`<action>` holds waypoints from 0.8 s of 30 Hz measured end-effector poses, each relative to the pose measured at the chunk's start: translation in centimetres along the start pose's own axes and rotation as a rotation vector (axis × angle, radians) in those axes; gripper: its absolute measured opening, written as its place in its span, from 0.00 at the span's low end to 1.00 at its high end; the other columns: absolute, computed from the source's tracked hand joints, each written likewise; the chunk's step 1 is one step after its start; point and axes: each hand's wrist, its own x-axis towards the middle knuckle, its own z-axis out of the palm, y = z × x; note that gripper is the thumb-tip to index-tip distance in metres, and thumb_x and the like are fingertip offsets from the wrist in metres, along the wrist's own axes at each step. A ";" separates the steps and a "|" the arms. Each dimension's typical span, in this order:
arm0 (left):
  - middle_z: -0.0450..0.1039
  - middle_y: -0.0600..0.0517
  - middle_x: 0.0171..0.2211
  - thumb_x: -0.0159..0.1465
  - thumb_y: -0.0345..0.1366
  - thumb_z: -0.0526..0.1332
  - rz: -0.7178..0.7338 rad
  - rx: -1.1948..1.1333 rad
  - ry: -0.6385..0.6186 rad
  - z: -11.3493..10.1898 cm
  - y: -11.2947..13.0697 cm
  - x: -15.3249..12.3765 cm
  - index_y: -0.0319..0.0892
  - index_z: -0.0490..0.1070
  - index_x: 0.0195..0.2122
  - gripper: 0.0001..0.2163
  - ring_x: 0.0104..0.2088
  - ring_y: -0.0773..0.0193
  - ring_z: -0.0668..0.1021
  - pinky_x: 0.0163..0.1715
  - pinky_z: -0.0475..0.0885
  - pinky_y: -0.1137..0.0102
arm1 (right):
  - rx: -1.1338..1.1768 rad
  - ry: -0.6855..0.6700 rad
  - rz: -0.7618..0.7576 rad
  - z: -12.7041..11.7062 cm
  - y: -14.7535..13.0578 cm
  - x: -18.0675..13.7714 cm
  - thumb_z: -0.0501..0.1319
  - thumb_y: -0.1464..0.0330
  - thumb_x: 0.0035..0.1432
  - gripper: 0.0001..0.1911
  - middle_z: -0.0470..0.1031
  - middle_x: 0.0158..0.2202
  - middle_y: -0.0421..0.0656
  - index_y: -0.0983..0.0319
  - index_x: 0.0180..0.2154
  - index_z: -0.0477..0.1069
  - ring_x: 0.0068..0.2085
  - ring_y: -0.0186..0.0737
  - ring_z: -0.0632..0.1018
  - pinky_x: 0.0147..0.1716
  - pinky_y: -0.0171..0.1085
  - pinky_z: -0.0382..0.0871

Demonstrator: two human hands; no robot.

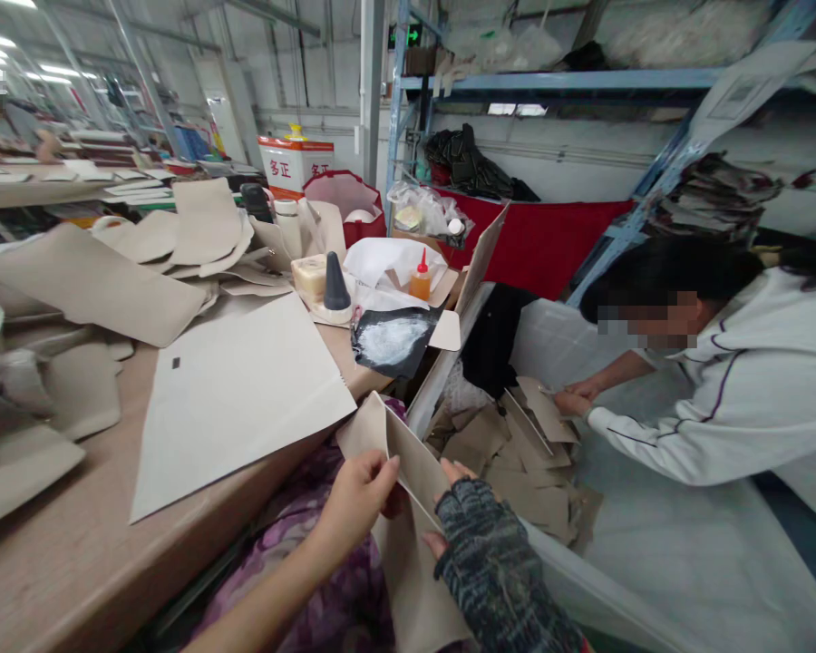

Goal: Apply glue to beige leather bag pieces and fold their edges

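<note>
Over my lap, a folded beige leather panel (414, 580) stands partly opened between my two hands. My left hand (359, 485), bare, pinches one edge of it near the fold, thumb on top. On the other side, my right hand (466, 517), in a dark grey knitted fingerless glove, grips the panel with the thumb near me and the fingers behind. The panel's lower part hangs down toward my knees. Just left of it, a large white sheet (238, 390) lies on the table.
Beige pieces (95, 277) are heaped on the table (74, 562). Behind the white sheet stand a dark cone (336, 283), an orange bottle (420, 277) and a black sheet with white smears (394, 340). At right, a person (727, 381) handles beige pieces in a white bin (626, 544).
</note>
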 end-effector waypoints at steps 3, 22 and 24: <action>0.68 0.54 0.14 0.59 0.47 0.53 0.012 0.035 -0.004 0.3 -0.6 0.4 0.42 0.59 0.20 0.16 0.15 0.67 0.70 0.17 0.65 0.74 | -0.094 0.006 0.017 1.0 0.1 0.0 0.53 0.71 0.56 0.22 0.70 0.53 0.58 0.69 0.52 0.67 0.51 0.56 0.73 0.47 0.52 0.72; 0.76 0.49 0.45 0.67 0.41 0.54 0.607 0.889 -0.522 -9.3 2.7 3.6 0.43 0.71 0.52 0.15 0.44 0.63 0.77 0.45 0.69 0.73 | 0.190 -0.183 -0.436 -3.8 5.9 3.5 0.45 0.76 0.58 0.24 0.75 0.48 0.49 0.64 0.53 0.67 0.47 0.43 0.78 0.45 0.39 0.75; 0.77 0.49 0.45 0.67 0.41 0.53 0.584 0.854 -0.570 -9.3 2.1 3.0 0.43 0.73 0.49 0.15 0.44 0.63 0.78 0.44 0.69 0.75 | 0.134 -0.152 -0.412 -3.3 6.0 3.4 0.46 0.75 0.60 0.21 0.78 0.44 0.50 0.62 0.50 0.70 0.43 0.44 0.79 0.41 0.40 0.77</action>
